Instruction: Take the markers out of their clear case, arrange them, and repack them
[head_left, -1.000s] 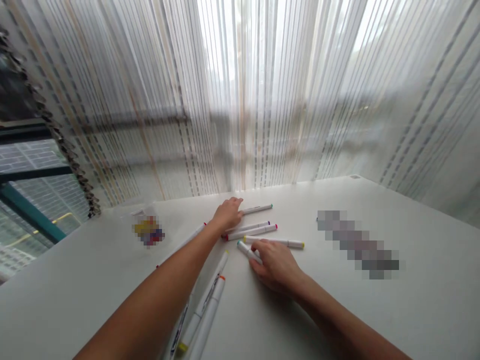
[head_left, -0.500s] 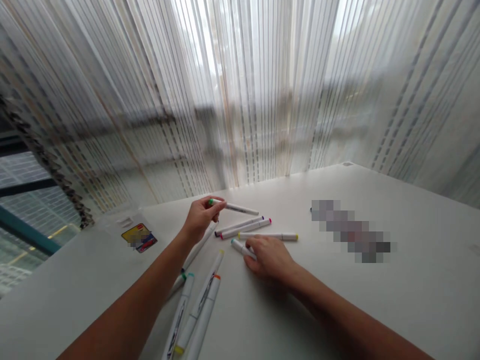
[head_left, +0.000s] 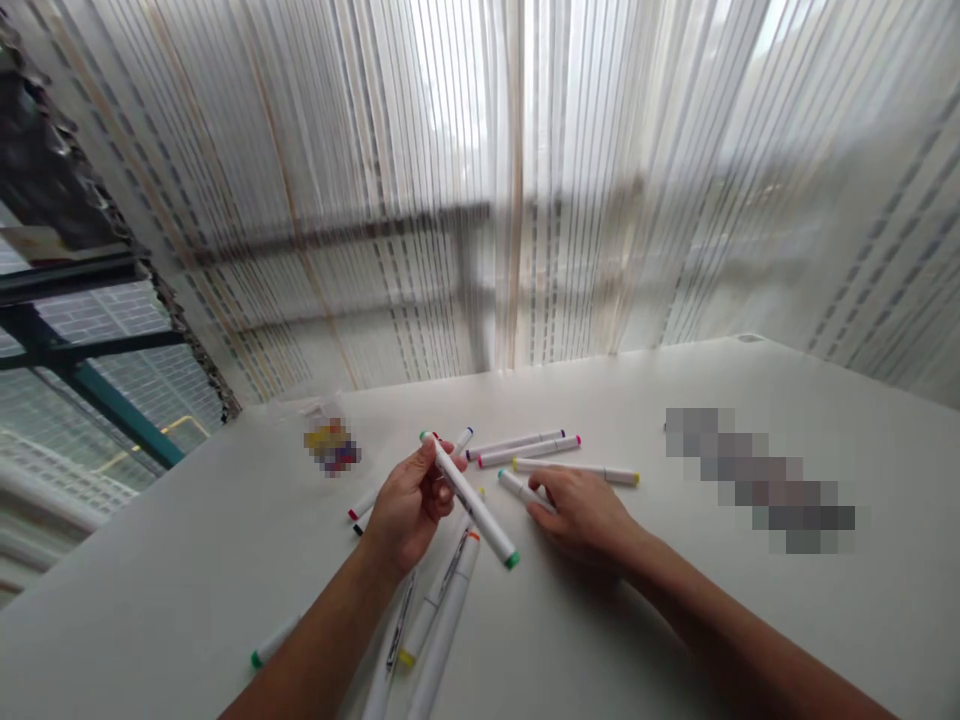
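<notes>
White teal-ended marker point(head_left: 516, 486) in the right hand point(head_left: 586, 510) (other end hidden).

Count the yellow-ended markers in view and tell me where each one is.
2. The far yellow-ended marker lies just beyond the right hand; the near yellow-ended marker lies immediately left of the orange-ended marker. The left forearm may hide others.

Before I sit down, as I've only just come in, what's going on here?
A person's left hand holds a white marker with green ends. The right hand touches a teal-tipped marker lying on the table. Other white markers with differently coloured ends lie scattered around the hands.
</notes>
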